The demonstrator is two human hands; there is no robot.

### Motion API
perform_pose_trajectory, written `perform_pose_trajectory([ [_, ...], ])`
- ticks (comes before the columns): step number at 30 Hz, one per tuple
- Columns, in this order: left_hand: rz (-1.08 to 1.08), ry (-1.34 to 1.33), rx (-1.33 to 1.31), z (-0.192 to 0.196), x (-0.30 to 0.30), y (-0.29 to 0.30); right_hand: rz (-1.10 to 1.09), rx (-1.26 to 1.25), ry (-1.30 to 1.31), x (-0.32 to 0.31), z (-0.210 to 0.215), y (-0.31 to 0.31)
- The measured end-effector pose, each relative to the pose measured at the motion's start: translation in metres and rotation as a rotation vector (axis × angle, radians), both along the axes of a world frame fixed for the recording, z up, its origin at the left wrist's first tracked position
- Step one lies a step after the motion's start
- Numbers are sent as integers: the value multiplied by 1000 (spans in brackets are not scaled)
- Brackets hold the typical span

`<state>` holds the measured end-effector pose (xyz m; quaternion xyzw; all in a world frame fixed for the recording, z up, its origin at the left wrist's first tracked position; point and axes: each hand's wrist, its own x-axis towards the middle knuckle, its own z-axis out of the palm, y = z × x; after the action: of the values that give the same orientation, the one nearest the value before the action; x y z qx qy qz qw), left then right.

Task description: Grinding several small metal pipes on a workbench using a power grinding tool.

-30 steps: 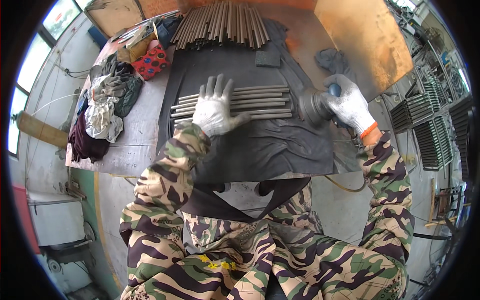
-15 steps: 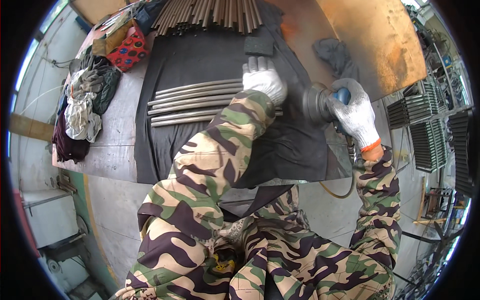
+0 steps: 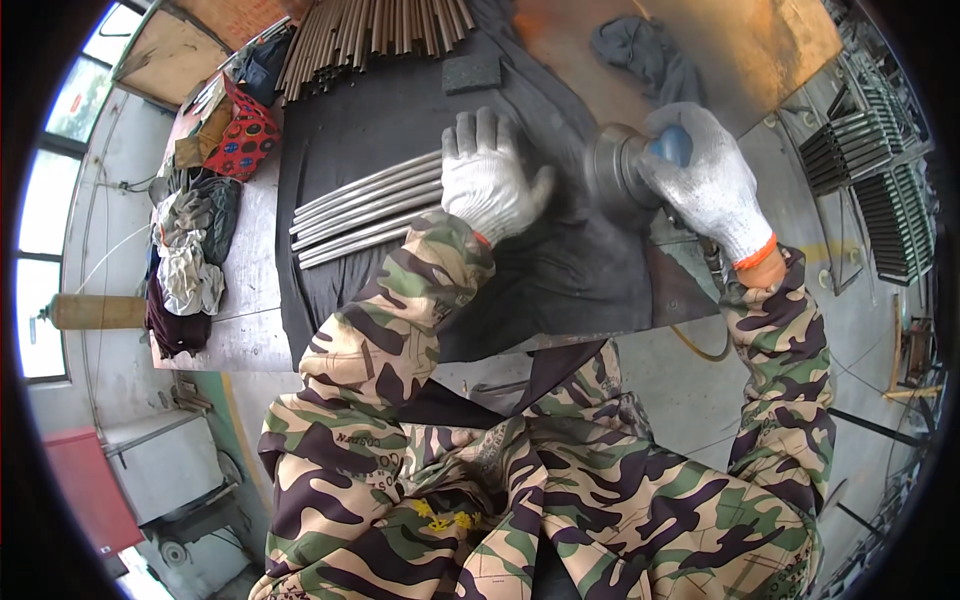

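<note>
My left hand [image 3: 490, 180], in a white knit glove with grey fingers, lies flat with its fingers stretched out over the right part of a row of several shiny metal tubes [image 3: 365, 205]. The tubes rest side by side on a black cloth [image 3: 560, 290], their right ends hidden by the hand. To the right, my right hand [image 3: 710, 180], gloved alike, is wrapped round a hand-held power sander [image 3: 672, 148] with a blue body and a round, grey head. The sander's head is tilted toward the tubes, apart from them and slightly blurred.
A dark rectangular block [image 3: 471, 73] lies beyond my left hand, near a pile of brownish tubes [image 3: 375, 40]. A grey rag [image 3: 640, 55] lies at the far right. Clothes and gloves [image 3: 190, 255] are heaped on the table's left. A rack [image 3: 880, 190] of dark bars stands right.
The view has shifted and turned slightly. My left hand lies a little nearer to me on the tubes. The sander, still in my right hand, has moved slightly away to the right.
</note>
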<state>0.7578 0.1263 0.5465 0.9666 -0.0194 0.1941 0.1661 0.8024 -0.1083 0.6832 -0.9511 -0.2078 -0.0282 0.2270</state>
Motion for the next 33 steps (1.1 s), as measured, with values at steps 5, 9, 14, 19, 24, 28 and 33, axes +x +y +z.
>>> perform_pose_trajectory([
  [5,22,-144,120,-9,-11,16,29,19,-20,-2,11,12],
  [9,55,-163,11,-12,-4,7,54,4,-29,3,13,14],
  [14,246,-262,7,-9,11,-11,83,-2,-75,-1,13,20],
  [19,246,-224,-74,-6,7,-11,113,-8,-70,-4,20,34],
  [24,-62,-72,-103,-14,-37,42,54,-13,-69,4,7,17],
  [28,102,113,137,-10,-102,167,123,-103,-114,13,23,39],
  [33,72,30,-15,-21,-98,187,201,-206,-68,16,22,100],
])
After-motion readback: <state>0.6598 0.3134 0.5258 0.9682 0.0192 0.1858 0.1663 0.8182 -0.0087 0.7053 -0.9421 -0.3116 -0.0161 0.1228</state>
